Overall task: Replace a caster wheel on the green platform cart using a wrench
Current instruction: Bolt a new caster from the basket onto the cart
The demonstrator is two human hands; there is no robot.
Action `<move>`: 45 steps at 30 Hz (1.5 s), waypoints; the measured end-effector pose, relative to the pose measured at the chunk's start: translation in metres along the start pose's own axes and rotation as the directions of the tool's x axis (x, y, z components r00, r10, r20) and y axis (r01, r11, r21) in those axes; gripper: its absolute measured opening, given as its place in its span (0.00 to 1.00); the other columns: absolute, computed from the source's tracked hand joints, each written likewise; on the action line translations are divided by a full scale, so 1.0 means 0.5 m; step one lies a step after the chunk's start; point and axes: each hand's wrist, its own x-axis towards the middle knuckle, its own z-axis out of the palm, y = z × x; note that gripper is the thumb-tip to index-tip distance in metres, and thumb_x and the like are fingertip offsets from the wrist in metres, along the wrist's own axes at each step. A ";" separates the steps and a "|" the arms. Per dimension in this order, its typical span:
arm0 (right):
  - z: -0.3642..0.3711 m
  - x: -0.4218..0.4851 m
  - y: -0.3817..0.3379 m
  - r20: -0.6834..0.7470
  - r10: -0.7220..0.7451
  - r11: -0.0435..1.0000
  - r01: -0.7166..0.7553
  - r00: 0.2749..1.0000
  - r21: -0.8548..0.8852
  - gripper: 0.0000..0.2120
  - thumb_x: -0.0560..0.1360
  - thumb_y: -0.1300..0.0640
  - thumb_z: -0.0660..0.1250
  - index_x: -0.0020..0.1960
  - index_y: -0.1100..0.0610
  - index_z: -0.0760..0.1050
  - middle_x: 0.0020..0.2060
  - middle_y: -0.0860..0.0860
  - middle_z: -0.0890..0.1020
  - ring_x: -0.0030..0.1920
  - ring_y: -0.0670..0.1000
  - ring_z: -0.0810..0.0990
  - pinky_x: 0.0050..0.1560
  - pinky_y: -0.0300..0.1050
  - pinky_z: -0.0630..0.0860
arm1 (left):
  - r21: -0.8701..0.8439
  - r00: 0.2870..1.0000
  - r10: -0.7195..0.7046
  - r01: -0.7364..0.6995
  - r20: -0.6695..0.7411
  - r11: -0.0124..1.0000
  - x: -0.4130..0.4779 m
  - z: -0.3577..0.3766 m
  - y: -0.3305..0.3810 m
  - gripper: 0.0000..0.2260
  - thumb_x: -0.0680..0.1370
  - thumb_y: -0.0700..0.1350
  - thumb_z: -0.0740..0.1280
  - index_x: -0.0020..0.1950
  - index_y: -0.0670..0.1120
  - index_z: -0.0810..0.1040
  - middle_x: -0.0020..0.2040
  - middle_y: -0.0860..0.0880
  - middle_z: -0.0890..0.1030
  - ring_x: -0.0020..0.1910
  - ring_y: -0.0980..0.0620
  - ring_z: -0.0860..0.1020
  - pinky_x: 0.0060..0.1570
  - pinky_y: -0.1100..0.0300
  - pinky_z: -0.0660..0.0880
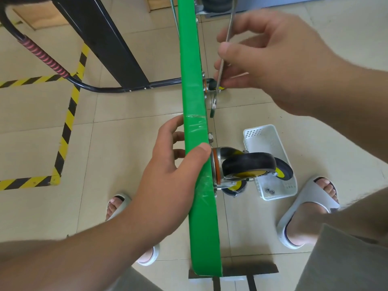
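Here we are gripping the edge of the upended green platform cart (195,80) with our left hand (172,164), thumb curling over it just beside the mounted caster wheel (248,164) and fingers partly hiding behind the deck. Our right hand (273,66) is pinching the wrench (214,99), whose top is running out of frame, and those fingers are covering most of a farther caster (211,84). A white basket (264,135) holding a spare wheel (283,171) and nuts (269,191) is sitting on the beige tiled floor (126,143), which yellow-and-black tape (69,114) is crossing.
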 end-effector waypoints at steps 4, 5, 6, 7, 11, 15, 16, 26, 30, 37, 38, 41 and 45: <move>0.005 -0.039 -0.017 0.152 -0.247 0.960 0.263 0.957 -0.093 0.10 0.81 0.61 0.68 0.62 0.62 0.74 0.43 0.54 0.87 0.46 0.52 0.88 0.49 0.46 0.85 | -0.001 1.000 0.002 -0.002 -0.007 1.000 0.001 0.001 -0.002 0.21 0.75 0.60 0.64 0.67 0.73 0.67 0.59 0.68 0.77 0.57 0.50 0.83 0.48 0.49 0.84; 0.005 -0.048 -0.015 0.182 -0.277 0.949 0.298 0.943 -0.100 0.11 0.81 0.62 0.68 0.62 0.63 0.74 0.45 0.58 0.86 0.46 0.54 0.87 0.50 0.48 0.85 | 0.000 1.000 0.007 -0.007 -0.010 1.000 0.001 0.000 -0.002 0.21 0.75 0.60 0.64 0.68 0.72 0.67 0.60 0.68 0.77 0.58 0.50 0.83 0.49 0.49 0.84; 0.006 -0.056 -0.011 0.204 -0.304 0.937 0.331 0.930 -0.112 0.12 0.80 0.62 0.69 0.62 0.64 0.74 0.46 0.60 0.85 0.47 0.56 0.87 0.50 0.51 0.84 | 0.000 1.000 0.011 -0.011 -0.011 1.000 0.002 0.000 -0.004 0.22 0.75 0.60 0.64 0.68 0.72 0.67 0.60 0.68 0.77 0.58 0.49 0.82 0.49 0.48 0.84; 0.007 -0.062 -0.007 0.218 -0.328 0.924 0.360 0.919 -0.130 0.13 0.80 0.61 0.69 0.63 0.64 0.75 0.47 0.61 0.85 0.48 0.57 0.86 0.51 0.53 0.84 | -0.002 1.000 0.013 -0.013 -0.010 1.000 0.002 0.000 -0.004 0.22 0.75 0.60 0.64 0.69 0.71 0.67 0.61 0.67 0.77 0.58 0.49 0.82 0.50 0.47 0.84; 0.011 -0.078 0.012 0.228 -0.350 0.904 0.391 0.909 -0.171 0.15 0.79 0.58 0.71 0.63 0.62 0.75 0.49 0.60 0.83 0.50 0.58 0.85 0.51 0.58 0.83 | -0.001 1.000 0.022 -0.022 -0.013 1.000 0.003 0.000 -0.006 0.22 0.75 0.60 0.64 0.69 0.70 0.67 0.62 0.65 0.77 0.58 0.48 0.82 0.51 0.45 0.83; 0.015 -0.089 0.025 0.241 -0.341 0.903 0.388 0.909 -0.185 0.13 0.79 0.58 0.71 0.62 0.60 0.76 0.49 0.56 0.84 0.52 0.56 0.85 0.53 0.56 0.83 | -0.005 1.000 0.024 -0.024 -0.014 1.000 0.004 0.003 -0.006 0.21 0.76 0.60 0.65 0.68 0.70 0.68 0.62 0.65 0.78 0.57 0.48 0.83 0.51 0.43 0.83; 0.016 -0.090 0.027 0.238 -0.338 0.902 0.386 0.910 -0.193 0.13 0.79 0.57 0.71 0.62 0.59 0.77 0.49 0.55 0.84 0.52 0.55 0.85 0.53 0.55 0.83 | -0.006 1.000 0.024 -0.024 -0.015 1.000 0.005 0.003 -0.006 0.20 0.76 0.60 0.65 0.68 0.70 0.68 0.61 0.65 0.78 0.57 0.48 0.83 0.51 0.43 0.83; 0.022 -0.058 0.035 0.195 -0.238 0.947 0.272 0.952 -0.170 0.12 0.80 0.59 0.69 0.63 0.57 0.78 0.51 0.57 0.85 0.50 0.55 0.86 0.50 0.50 0.84 | -0.022 1.000 0.023 -0.023 -0.005 1.000 0.002 0.001 -0.004 0.22 0.75 0.60 0.65 0.69 0.71 0.67 0.62 0.66 0.77 0.58 0.48 0.83 0.51 0.44 0.83; 0.025 -0.033 0.038 0.110 -0.083 0.994 0.089 0.991 -0.056 0.10 0.81 0.62 0.68 0.62 0.59 0.77 0.47 0.57 0.86 0.46 0.52 0.87 0.47 0.47 0.85 | -0.014 1.000 0.021 -0.021 0.009 1.000 0.002 0.000 -0.003 0.22 0.76 0.60 0.64 0.69 0.72 0.66 0.62 0.67 0.76 0.58 0.49 0.82 0.49 0.47 0.84; 0.031 0.034 0.105 0.147 0.429 0.882 -0.449 0.891 0.146 0.14 0.80 0.60 0.69 0.60 0.68 0.77 0.52 0.66 0.85 0.47 0.59 0.88 0.47 0.45 0.85 | 0.004 1.000 0.022 -0.022 -0.006 1.000 0.002 -0.002 -0.001 0.23 0.74 0.60 0.64 0.68 0.72 0.67 0.57 0.69 0.76 0.55 0.54 0.82 0.45 0.54 0.84; 0.034 0.037 0.116 0.164 0.473 0.852 -0.497 0.865 0.165 0.14 0.80 0.60 0.69 0.60 0.69 0.77 0.53 0.67 0.84 0.47 0.58 0.88 0.46 0.45 0.85 | 0.005 1.000 0.021 -0.021 -0.010 1.000 0.001 -0.002 -0.002 0.23 0.74 0.60 0.64 0.68 0.72 0.67 0.57 0.69 0.76 0.55 0.54 0.82 0.46 0.53 0.84; 0.045 0.039 0.135 0.179 0.584 0.765 -0.611 0.792 0.206 0.14 0.81 0.62 0.68 0.62 0.70 0.76 0.58 0.67 0.83 0.44 0.56 0.87 0.45 0.44 0.86 | 0.003 1.000 0.018 -0.017 -0.014 1.000 0.000 -0.002 -0.001 0.21 0.74 0.60 0.64 0.66 0.74 0.67 0.56 0.70 0.76 0.55 0.55 0.82 0.46 0.54 0.85; 0.055 0.033 0.145 0.208 0.698 0.641 -0.728 0.685 0.245 0.12 0.82 0.63 0.65 0.63 0.68 0.75 0.55 0.63 0.84 0.42 0.53 0.86 0.44 0.42 0.85 | -0.009 1.000 0.010 -0.010 -0.010 1.000 0.000 -0.002 0.000 0.17 0.81 0.59 0.65 0.66 0.73 0.67 0.55 0.71 0.76 0.55 0.56 0.82 0.46 0.58 0.84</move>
